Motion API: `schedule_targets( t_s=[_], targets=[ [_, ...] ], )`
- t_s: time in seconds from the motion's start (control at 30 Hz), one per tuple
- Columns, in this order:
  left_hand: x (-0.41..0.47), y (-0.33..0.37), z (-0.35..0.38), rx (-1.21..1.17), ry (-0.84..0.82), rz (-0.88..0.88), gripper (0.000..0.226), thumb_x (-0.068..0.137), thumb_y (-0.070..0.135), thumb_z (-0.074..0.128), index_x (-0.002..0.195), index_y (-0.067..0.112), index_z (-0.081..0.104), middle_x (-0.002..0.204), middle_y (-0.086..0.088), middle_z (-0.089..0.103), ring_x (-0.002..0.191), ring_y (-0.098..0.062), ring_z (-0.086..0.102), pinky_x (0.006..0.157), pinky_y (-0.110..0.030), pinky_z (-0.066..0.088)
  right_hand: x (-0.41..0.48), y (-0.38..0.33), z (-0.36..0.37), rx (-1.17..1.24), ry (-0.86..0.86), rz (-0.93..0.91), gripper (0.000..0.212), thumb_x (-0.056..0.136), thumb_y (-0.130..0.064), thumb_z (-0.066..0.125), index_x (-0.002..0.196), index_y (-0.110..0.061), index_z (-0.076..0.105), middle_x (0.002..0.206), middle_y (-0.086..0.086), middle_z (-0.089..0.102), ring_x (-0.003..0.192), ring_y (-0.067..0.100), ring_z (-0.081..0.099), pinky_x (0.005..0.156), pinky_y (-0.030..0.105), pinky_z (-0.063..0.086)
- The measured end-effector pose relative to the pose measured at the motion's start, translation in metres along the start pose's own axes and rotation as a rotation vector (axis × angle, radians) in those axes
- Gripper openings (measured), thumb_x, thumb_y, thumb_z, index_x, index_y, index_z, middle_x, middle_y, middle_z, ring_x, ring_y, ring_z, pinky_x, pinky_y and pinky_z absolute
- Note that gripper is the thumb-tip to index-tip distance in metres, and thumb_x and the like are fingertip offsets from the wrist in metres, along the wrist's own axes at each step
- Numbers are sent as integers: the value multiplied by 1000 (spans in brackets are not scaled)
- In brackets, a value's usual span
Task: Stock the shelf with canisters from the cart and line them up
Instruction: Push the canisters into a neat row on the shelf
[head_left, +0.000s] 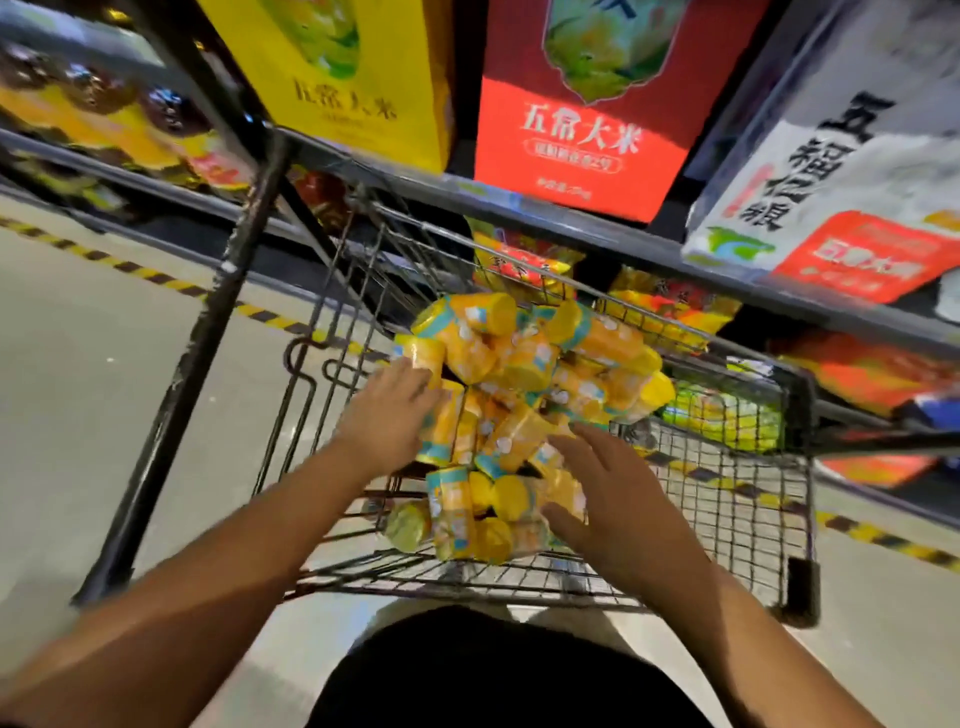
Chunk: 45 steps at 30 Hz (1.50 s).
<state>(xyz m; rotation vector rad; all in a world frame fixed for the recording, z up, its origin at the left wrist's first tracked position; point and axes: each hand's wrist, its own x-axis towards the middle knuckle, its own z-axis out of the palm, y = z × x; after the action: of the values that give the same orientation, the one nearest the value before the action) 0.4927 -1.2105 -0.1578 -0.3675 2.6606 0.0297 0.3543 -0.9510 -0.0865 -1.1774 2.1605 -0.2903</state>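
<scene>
A black wire cart (737, 499) stands in front of me, filled with a loose pile of several yellow-and-teal canisters (524, 364) with yellow lids. My left hand (387, 421) reaches into the left side of the pile, fingers straight, touching a canister there. Over the near right part of the pile hovers my right hand (608, 493), fingers spread and thumb out, holding nothing. The shelf (571, 223) runs behind and above the cart.
Large rice boxes, one yellow (343, 78) and one red (587, 119), and a white bag (841, 171) stand on the upper shelf. Orange snack bags (670, 306) fill the lower shelf. A black shelf post (208, 338) rises left of the cart. Hazard tape marks the floor.
</scene>
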Motion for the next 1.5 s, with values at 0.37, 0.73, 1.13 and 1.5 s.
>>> schedule_targets(
  t_s=[0.37,0.73,1.13,1.5],
  targets=[
    [64,-36,-22,664,-287,485,61,101,25,55,154,37,27,166,0,13,154,-33,-10,119,-60,-9,10,-22,32,144,141,157,71,85,-54,58,144,-16,53,151,14,47,136,37,45,105,51,44],
    [41,-25,-12,-251,20,243,99,63,90,49,141,29,51,137,7,55,132,-19,50,119,-47,16,37,17,17,89,69,259,68,95,-38,67,154,-19,38,162,8,29,149,30,26,118,40,28],
    [-16,41,15,-1871,144,-587,69,69,64,80,116,15,67,98,-4,76,89,-22,73,71,-33,54,178,103,7,30,278,195,72,86,-27,79,147,-11,45,139,12,51,126,32,53,100,49,50],
    [-44,47,23,-1948,228,-691,83,63,69,68,118,8,62,104,-22,69,94,-33,70,81,-46,54,207,133,22,-65,416,197,73,71,-37,88,130,-9,55,117,15,61,109,37,55,85,44,45]
  ],
)
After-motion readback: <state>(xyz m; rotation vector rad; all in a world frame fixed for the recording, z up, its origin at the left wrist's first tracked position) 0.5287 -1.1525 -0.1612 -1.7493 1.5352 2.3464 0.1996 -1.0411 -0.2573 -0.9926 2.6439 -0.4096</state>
